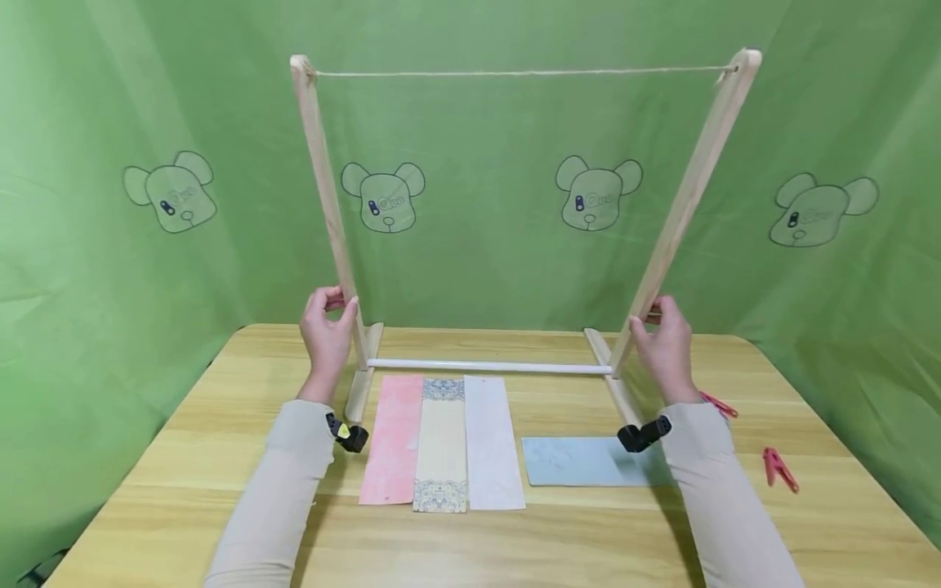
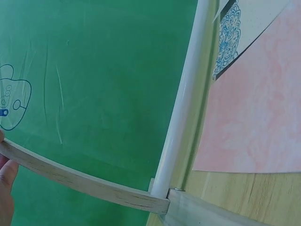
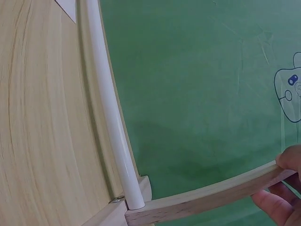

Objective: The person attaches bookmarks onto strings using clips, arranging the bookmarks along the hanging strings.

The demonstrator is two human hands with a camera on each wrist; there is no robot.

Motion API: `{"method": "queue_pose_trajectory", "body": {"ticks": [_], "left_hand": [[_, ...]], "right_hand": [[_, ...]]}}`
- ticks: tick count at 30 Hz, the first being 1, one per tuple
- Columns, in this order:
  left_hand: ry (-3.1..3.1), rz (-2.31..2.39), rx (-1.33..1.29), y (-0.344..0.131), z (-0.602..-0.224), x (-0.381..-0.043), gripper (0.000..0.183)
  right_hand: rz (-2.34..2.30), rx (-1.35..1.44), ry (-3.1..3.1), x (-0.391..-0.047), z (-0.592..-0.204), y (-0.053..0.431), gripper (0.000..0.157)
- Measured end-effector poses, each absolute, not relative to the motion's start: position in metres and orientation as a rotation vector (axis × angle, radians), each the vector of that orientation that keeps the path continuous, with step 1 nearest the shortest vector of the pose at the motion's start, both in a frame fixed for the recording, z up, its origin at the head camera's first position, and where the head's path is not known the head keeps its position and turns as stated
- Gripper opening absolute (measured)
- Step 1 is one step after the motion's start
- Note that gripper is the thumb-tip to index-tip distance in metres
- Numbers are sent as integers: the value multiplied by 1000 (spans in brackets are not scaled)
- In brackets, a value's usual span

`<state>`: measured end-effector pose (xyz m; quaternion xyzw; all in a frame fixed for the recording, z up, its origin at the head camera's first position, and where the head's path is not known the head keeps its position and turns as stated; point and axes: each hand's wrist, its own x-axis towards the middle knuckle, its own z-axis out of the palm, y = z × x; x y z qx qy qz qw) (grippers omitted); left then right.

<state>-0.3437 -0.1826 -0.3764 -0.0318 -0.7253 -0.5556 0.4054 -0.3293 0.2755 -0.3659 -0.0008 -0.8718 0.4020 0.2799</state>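
A wooden frame [image 1: 687, 196] stands upright on the table, its two posts joined by a string [image 1: 515, 73] at the top and a white rod [image 1: 485, 366] near the feet. My left hand [image 1: 328, 335] pinches the left post low down, thumb on one side and fingers on the other. On the opposite post, my right hand [image 1: 665, 347] grips at about the same height. Both wrist views show the rod meeting the post's base; in the right wrist view the fingers [image 3: 275, 207] and thumb clasp the wood.
In front of the rod lie a pink strip [image 1: 390, 441], a cream patterned strip [image 1: 441, 437] and a pale white strip [image 1: 494, 445]. A light blue sheet [image 1: 573, 461] lies to their right, partly under my right forearm. Red clothespins [image 1: 779, 469] rest at the right; green cloth [image 1: 485, 269] hangs behind.
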Motion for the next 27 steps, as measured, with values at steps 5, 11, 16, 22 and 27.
{"method": "queue_pose_trajectory", "body": {"ticks": [5,11,16,22,27], "left_hand": [[-1828,-1402,-84,-180,-377,-344,20],[-1813,-1409,-96,-178,-378,-345,21],[-1810,-1416,-113,-175,-377,-345,20],[-1816,-1413,-102,-173,-378,-346,20],[-1816,-1420,-99,-171,-379,-347,20]], "right_hand": [[1064,-2,-2331,-326,-367,278,29],[1059,-3,-2327,-327,-368,280,29],[1064,-22,-2332,-327,-368,283,29],[1069,-27,-2345,-327,-367,286,30],[1074,-24,-2344,-327,-367,288,31]]}}
